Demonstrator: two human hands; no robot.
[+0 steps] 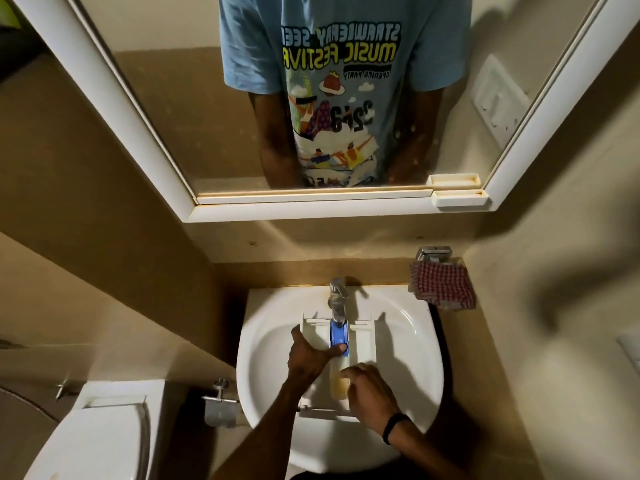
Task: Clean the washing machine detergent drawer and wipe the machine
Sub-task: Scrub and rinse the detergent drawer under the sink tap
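Seen from my head camera, the detergent drawer (363,344) lies in the sink (415,341) under the tap (337,299). The left hand (308,355) grips its left wall, thumb on the blue insert (337,336). The right hand (370,389) curls over the yellowed near compartment; I cannot tell whether it holds anything. I judge the scrubbing unfinished, with the machine, out of view, left to wipe.

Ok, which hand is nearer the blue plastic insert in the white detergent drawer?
Left. The left hand grips the white detergent drawer, thumb on the blue plastic insert. The right hand is lower, at the drawer's front end, clear of it.
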